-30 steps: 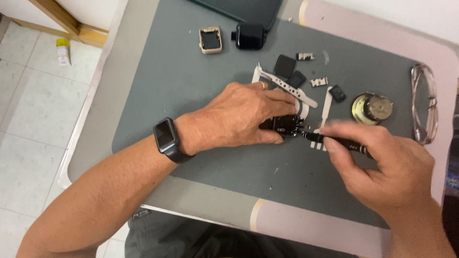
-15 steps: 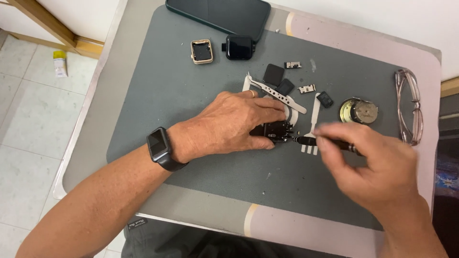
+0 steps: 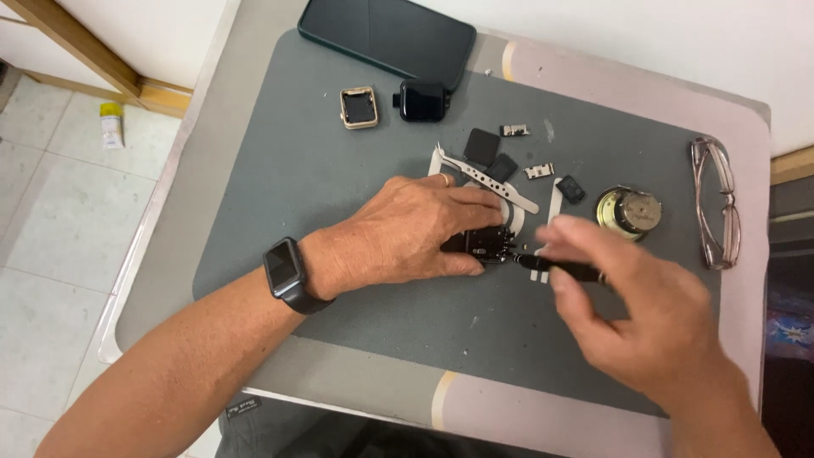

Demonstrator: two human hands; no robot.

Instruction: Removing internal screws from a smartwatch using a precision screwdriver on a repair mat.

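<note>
My left hand (image 3: 407, 233) presses down on a small black watch part (image 3: 483, 244) on the grey work mat (image 3: 280, 187), fingers closed over it. My right hand (image 3: 632, 309) grips a thin black screwdriver (image 3: 555, 266) whose tip touches the right side of that part. The right hand is blurred. A black smartwatch (image 3: 284, 273) sits on my left wrist. White watch straps (image 3: 487, 174) lie just beyond my left fingers, partly hidden under them.
A dark phone (image 3: 386, 38) lies at the mat's far edge. Near it sit a gold watch case (image 3: 359, 108) and a black watch case (image 3: 422, 100). Small black and metal pieces, a round metal part (image 3: 629, 211) and eyeglasses (image 3: 716, 203) lie to the right.
My right hand has shifted around the screwdriver, its fingers moving and blurred. The left hand still holds the black part in the same place. The camera view has drifted slightly.
</note>
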